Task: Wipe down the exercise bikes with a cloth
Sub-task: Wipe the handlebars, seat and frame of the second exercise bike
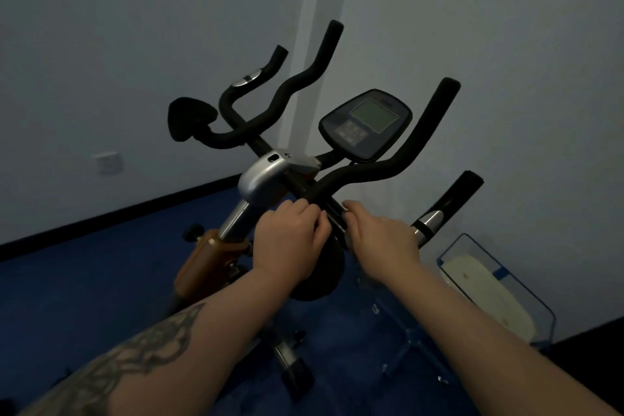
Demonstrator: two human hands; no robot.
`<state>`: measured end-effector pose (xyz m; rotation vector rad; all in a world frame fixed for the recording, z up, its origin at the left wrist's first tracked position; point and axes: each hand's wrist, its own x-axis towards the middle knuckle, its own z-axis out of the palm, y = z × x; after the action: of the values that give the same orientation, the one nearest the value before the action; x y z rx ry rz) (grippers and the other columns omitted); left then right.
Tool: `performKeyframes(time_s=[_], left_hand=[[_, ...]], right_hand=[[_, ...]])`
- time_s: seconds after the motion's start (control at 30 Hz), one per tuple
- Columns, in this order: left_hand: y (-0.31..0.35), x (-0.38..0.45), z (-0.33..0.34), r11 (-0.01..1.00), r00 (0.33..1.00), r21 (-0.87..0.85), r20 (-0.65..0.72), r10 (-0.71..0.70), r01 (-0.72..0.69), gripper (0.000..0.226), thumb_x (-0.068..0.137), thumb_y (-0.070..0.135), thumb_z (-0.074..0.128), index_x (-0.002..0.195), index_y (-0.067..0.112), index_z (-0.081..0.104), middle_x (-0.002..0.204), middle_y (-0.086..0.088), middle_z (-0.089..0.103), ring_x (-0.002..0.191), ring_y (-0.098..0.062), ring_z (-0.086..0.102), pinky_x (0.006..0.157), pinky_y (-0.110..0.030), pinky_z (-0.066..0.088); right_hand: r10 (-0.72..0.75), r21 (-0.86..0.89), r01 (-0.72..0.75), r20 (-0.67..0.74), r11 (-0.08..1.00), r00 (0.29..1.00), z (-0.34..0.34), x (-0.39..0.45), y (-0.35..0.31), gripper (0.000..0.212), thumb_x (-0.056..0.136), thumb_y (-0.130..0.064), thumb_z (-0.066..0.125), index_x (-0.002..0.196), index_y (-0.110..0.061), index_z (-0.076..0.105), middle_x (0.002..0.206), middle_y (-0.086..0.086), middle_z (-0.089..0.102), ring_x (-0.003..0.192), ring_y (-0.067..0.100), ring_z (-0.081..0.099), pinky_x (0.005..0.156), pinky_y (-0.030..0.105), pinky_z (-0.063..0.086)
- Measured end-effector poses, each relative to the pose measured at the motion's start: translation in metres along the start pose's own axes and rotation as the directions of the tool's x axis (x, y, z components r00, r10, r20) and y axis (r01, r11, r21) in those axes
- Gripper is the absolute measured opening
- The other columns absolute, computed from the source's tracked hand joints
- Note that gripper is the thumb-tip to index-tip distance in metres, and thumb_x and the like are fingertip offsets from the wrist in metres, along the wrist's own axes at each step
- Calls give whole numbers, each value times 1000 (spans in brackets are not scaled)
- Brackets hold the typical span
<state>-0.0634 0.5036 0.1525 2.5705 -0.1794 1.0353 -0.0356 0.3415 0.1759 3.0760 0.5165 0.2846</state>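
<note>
The exercise bike (270,176) stands on a blue floor (84,284) near a pale wall corner, its black foam handlebars (364,176) spread around a console (366,123) with a grey screen. Both hands meet at the handlebar's near end: the left hand (288,241) curls its fingers round the bar, and the right hand (383,240) grips the bar just beside it. No cloth can be made out in either hand. A clear container (499,284) sits to the right
</note>
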Motion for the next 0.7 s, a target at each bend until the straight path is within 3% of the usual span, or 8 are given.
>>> performKeyframes(time_s=[0.07, 0.1, 0.17, 0.23, 0.3, 0.47, 0.63, 0.7], left_hand=[[0, 0, 0, 1000, 1000, -3, 10, -5, 5, 30, 91, 28, 50, 62, 20, 52, 61, 3, 49, 55, -15, 45, 51, -28, 26], [0, 0, 0, 1000, 1000, -8, 10, -8, 8, 30, 91, 28, 49, 62, 21, 52, 61, 4, 48, 55, -15, 45, 51, -28, 26], [0, -1, 1, 1000, 1000, -1, 5, -13, 13, 30, 91, 29, 48, 63, 21, 52, 61, 5, 48, 55, -14, 44, 52, -28, 26], [-1, 0, 3, 1000, 1000, 13, -3, -10, 10, 30, 91, 29, 49, 63, 21, 52, 61, 4, 48, 55, -14, 44, 53, -27, 25], [-1, -1, 3, 1000, 1000, 19, -8, -12, 12, 29, 91, 29, 49, 62, 21, 52, 60, 4, 49, 55, -14, 44, 54, -27, 24], [0, -2, 1, 1000, 1000, -10, 2, -25, 25, 30, 91, 28, 48, 62, 21, 53, 60, 4, 49, 56, -14, 45, 50, -29, 30], [0, -1, -1, 978, 982, -121, -66, -177, 168, 33, 91, 27, 43, 62, 16, 54, 60, 1, 50, 53, -17, 48, 45, -34, 40], [0, -1, -1, 979, 982, -125, -77, -173, 163, 33, 91, 27, 43, 62, 15, 55, 60, -1, 50, 52, -18, 48, 44, -36, 42]], right_hand=[[-195, 104, 185, 103, 977, 975, -14, -15, 20, 48, 103, -43, 20, 150, -32, 19, 115, -5, 64, 100, 19, 61, 92, 35, 41], [-301, 120, 286, 141, 951, 943, -21, -23, 30, 54, 101, -46, 16, 152, -31, 10, 125, -11, 58, 112, 12, 56, 110, 34, 27], [-399, 89, 389, 190, 917, 897, -27, -28, 46, 62, 97, -53, 11, 153, -29, -1, 131, -20, 48, 121, 1, 45, 120, 32, 3], [-344, 15, 348, 187, 937, 920, -20, -19, 40, 60, 99, -51, 16, 153, -24, 8, 115, -10, 62, 107, 11, 56, 113, 34, 26], [-199, -20, 206, 185, 978, 962, -11, 5, 21, 49, 102, -44, 22, 143, -19, 28, 104, 5, 65, 91, 26, 61, 84, 38, 46], [-191, -76, 209, 196, 975, 962, -2, 31, -4, 32, 100, -19, 41, 129, -8, 38, 119, 14, 50, 89, 32, 58, 68, 39, 47], [-215, 66, 206, 197, 976, 957, -1, -3, 24, 52, 99, -52, 23, 140, -20, 18, 91, 8, 65, 66, 24, 55, 60, 35, 44], [-179, 89, 160, 288, 983, 941, -2, 13, 16, 49, 100, -50, 21, 135, -16, 25, 99, 12, 63, 76, 27, 58, 66, 37, 44]])
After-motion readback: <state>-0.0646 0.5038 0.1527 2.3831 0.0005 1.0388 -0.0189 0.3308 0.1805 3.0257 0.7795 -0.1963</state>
